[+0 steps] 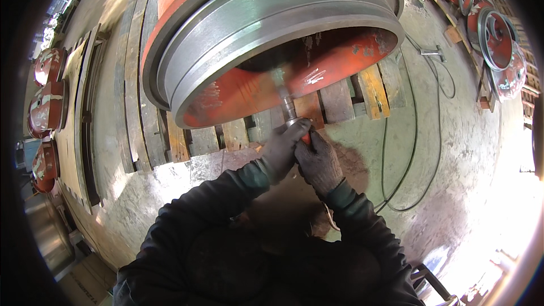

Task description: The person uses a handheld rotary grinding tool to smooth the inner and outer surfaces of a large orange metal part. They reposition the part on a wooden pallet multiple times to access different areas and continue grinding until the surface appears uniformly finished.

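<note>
A large red-painted metal casting [243, 88] with a wide bare-metal machined rim [272, 17] fills the top middle, its hollow side facing me. My left hand [281, 148], in a dark glove, is closed around a straight air grinder [288, 105]. My right hand [319, 161], in a knitted work glove, is closed on the rear of the same tool, just beside the left. A red part of the tool shows between the two hands. The grinder's slim front end points up into the casting's hollow; its tip blurs against the dark interior, and I cannot tell whether it touches the metal.
Wooden pallets [341, 102] lie under the casting. A dark hose [416, 130] loops over the concrete floor at the right, near a metal hand tool [433, 52]. More red castings stand at the far right [498, 39] and along the left [46, 107].
</note>
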Motion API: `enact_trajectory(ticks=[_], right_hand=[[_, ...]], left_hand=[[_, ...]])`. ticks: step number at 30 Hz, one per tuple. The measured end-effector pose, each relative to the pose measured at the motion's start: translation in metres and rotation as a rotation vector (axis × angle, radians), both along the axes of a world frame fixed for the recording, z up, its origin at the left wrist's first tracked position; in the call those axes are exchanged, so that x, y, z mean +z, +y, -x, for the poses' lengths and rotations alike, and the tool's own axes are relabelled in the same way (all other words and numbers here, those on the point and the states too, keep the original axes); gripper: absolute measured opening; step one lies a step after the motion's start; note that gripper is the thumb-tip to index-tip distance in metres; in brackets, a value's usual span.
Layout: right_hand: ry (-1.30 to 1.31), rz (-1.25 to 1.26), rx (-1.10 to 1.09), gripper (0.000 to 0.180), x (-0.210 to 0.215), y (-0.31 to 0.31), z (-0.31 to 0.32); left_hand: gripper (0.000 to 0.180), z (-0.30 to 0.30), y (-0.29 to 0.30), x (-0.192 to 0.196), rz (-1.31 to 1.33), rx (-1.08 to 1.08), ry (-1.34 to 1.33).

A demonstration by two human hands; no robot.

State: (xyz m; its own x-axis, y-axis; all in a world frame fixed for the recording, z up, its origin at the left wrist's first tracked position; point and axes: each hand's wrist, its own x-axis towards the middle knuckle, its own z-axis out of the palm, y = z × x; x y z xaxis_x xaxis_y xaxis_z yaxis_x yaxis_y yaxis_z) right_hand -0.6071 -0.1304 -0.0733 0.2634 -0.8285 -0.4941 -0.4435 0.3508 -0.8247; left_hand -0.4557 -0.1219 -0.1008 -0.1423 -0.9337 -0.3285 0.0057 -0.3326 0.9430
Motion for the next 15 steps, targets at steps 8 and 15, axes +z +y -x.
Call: enact_trajectory(ticks=[8, 15], right_hand=[[0.002, 0.009, -0.008, 0.052, 0.002, -0.003, -0.004], [-0.015, 0.039, -0.011, 0.048, 0.002, -0.005, -0.005]], left_hand=[[0.058, -0.001, -0.001, -0.012, 0.249, 0.01, -0.031], [0.058, -0.003, -0.004, -0.006, 0.275, -0.014, -0.114]])
